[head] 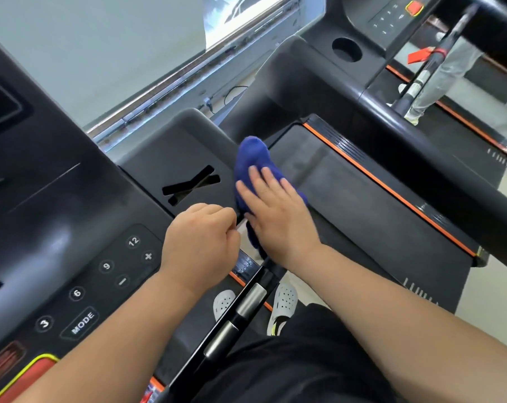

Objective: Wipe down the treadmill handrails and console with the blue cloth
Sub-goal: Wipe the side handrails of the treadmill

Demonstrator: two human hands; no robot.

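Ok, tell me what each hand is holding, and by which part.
The right hand presses flat on the middle of the crumpled blue cloth, not gripping it. The left hand is a closed fist; anything inside cannot be told.

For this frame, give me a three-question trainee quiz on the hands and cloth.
1. True or false: the right hand lies flat on the blue cloth.
2. The left hand is: A) spread flat, B) curled in a fist, C) out of view?
3. Which word is printed on the console, near the number keys?

Key: 1 true. 2 B. 3 MODE.
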